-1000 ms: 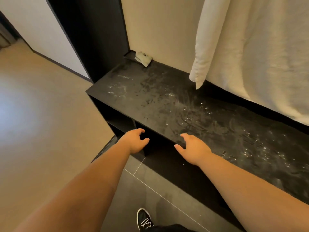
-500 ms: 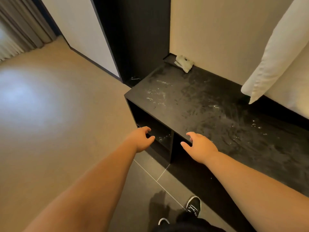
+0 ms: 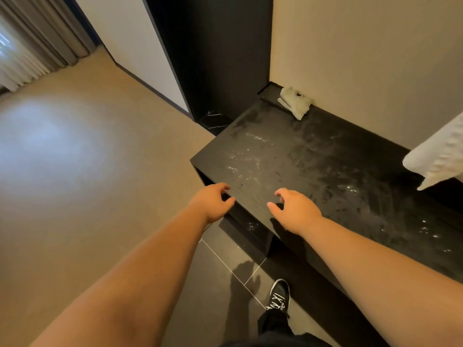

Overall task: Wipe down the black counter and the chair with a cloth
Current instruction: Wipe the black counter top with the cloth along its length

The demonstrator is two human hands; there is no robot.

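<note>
Lengthwise, black counter [image 3: 313, 171] runs along wall; hands [image 3: 253, 204] empty.

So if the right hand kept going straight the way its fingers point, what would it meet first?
Probably only the wet top of the black counter. The right hand points toward the far corner, where the crumpled cloth lies against the wall; nothing else shows between them, though its height above the counter is unclear.

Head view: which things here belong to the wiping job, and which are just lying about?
Part of the job:
- black counter, wet-streaked
- cloth, crumpled at the counter's back corner against the wall
- left hand and right hand, both empty

Just there:
- white bedding at the right edge
- curtain
- black shoe
</note>
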